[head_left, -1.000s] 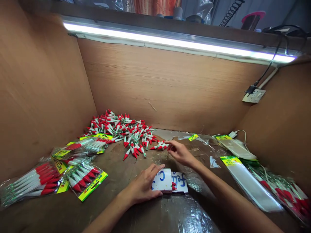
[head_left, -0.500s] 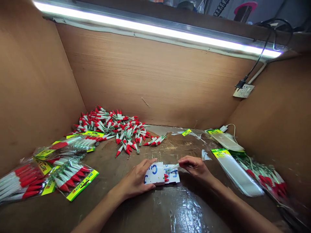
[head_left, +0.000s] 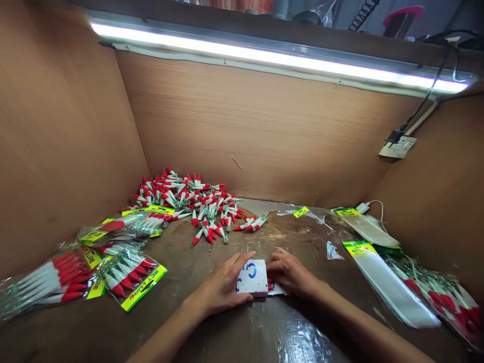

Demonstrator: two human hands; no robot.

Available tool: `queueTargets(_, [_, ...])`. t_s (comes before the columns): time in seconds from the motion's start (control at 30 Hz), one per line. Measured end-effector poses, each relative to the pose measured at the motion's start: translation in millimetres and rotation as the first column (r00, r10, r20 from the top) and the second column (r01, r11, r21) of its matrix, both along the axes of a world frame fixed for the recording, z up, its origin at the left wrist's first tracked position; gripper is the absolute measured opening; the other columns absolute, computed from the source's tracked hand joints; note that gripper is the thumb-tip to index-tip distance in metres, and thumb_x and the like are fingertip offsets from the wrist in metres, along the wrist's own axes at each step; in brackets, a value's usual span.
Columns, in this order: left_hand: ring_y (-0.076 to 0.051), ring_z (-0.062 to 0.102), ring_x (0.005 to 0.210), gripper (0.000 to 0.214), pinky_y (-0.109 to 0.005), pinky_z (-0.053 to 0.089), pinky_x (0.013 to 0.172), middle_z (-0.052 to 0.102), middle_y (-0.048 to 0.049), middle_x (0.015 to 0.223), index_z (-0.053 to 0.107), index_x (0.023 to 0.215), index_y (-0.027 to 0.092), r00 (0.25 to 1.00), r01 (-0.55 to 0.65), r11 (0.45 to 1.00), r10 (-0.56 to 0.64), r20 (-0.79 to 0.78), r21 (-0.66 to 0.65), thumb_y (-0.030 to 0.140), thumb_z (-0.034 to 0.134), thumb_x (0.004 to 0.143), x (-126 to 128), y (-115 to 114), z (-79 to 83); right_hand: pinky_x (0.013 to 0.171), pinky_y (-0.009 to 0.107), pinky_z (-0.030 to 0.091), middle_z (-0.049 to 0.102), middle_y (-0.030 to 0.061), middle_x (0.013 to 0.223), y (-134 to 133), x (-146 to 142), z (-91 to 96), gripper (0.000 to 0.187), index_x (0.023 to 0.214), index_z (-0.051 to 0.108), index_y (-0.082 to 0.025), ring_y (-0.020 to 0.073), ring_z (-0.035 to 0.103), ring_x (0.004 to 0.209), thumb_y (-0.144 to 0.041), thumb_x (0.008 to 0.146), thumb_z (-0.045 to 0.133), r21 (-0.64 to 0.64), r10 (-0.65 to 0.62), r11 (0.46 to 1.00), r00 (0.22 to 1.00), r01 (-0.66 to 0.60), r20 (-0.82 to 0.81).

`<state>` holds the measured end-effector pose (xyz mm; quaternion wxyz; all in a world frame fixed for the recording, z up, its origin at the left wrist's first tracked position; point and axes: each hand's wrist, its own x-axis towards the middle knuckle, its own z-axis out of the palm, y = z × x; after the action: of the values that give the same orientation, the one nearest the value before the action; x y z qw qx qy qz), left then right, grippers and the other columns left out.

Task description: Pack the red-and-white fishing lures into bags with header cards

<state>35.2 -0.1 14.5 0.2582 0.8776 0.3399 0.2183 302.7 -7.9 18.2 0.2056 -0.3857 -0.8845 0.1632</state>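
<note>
Brown tabletop, red-and-white lures heaped toward its back left. Left hand clamps the lettered white box near the front between thumb and fingers; right hand, carrying a lure beside it a moment ago, now covers its right end — fingers bunched together, any hold between them hidden. Likely one more lure joining the red tips just visible there — the boxed batch seems to grow.

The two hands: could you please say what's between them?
In the head view, a white box lies between the left hand and right hand, something red at its right end.
</note>
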Motion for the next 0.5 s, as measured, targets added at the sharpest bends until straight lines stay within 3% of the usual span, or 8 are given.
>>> queueTargets(0.07, [-0.029,0.057,0.115,0.100,-0.042,0.047,0.099,0.053,-0.0075,0.133,0.028,0.151,0.035,1.000,-0.010,1.000,0.010,-0.006,-0.012,0.028,0.082,0.068,-1.1,-0.1,-1.5,0.082,0.029,0.046,0.073,0.0017,0.092,13.2,7.2,11.4,0.011,0.094,0.076,-0.025,0.0181,0.063,0.089,-0.027,0.092,0.065,-0.072,0.059,0.996,0.998,-0.060,-0.007])
queueTargets(0.13, [-0.029,0.058,0.114,0.100,-0.043,0.047,0.099,0.053,-0.0072,0.132,0.028,0.151,0.036,1.000,-0.017,1.000,0.017,-0.009,-0.026,0.028,0.082,0.068,-1.8,-0.6,-1.4,0.077,0.027,0.047,0.073,0.0017,0.088,33.1,9.0,24.5,0.012,0.092,0.074,-0.022,0.0176,0.064,0.084,-0.027,0.092,0.064,-0.052,-0.004,0.999,1.000,0.003,-0.008])
queueTargets(0.23, [-0.030,0.058,0.115,0.100,-0.043,0.047,0.100,0.053,-0.0067,0.133,0.028,0.151,0.037,1.000,-0.016,0.999,0.016,-0.003,-0.030,0.027,0.082,0.067,-2.1,-1.5,0.7,0.080,0.030,0.046,0.071,0.0053,0.094,70.7,-4.0,37.6,0.014,0.098,0.069,-0.021,0.0211,0.060,0.092,-0.018,0.093,0.056,0.214,-0.184,0.964,0.977,0.159,0.105])
queueTargets(0.3, [-0.030,0.057,0.117,0.100,-0.043,0.046,0.100,0.052,-0.0065,0.134,0.028,0.151,0.037,1.000,-0.014,1.000,0.014,-0.006,-0.025,0.027,0.082,0.067,-2.2,-2.0,1.9,0.085,0.033,0.045,0.070,0.0086,0.098,95.1,-18.5,38.1,0.017,0.101,0.067,-0.020,0.0238,0.057,0.097,-0.012,0.090,0.055,0.334,-0.222,0.932,0.953,0.144,0.208])
queueTargets(0.5, [-0.031,0.056,0.118,0.100,-0.044,0.046,0.101,0.051,-0.0077,0.137,0.029,0.151,0.035,0.999,-0.024,0.999,0.023,-0.029,-0.033,0.033,0.083,0.067,-2.9,-2.8,1.8,0.084,0.032,0.045,0.069,0.0095,0.093,129.7,-40.7,24.0,0.022,0.102,0.063,-0.017,0.0223,0.058,0.090,-0.005,0.087,0.052,0.363,-0.198,0.926,0.949,0.100,0.245])
